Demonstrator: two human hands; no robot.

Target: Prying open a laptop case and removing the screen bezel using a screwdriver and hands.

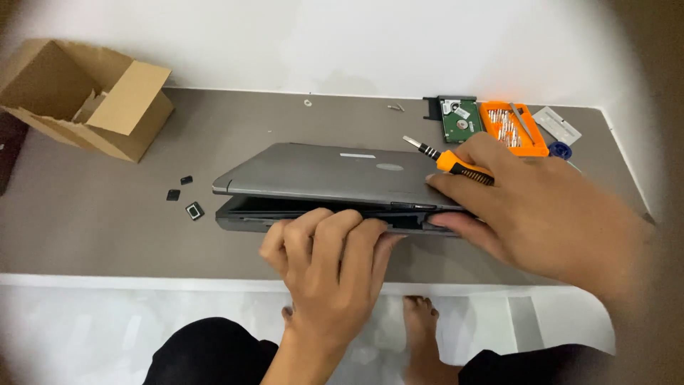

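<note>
Grey laptop (335,187) lies mid-frame on the table (107,235), lid barely ajar. Left hand (329,253) curls fingers into its front gap; right hand (531,203) clamps the right corner, apparently pinching an orange screwdriver (449,161). Lifting evenly seems wisest.

A home repair corner is suggested: bare feet (420,335) are seen below a grey table (107,221) strewn with a cardboard box (92,96) and bit set (511,128).
</note>
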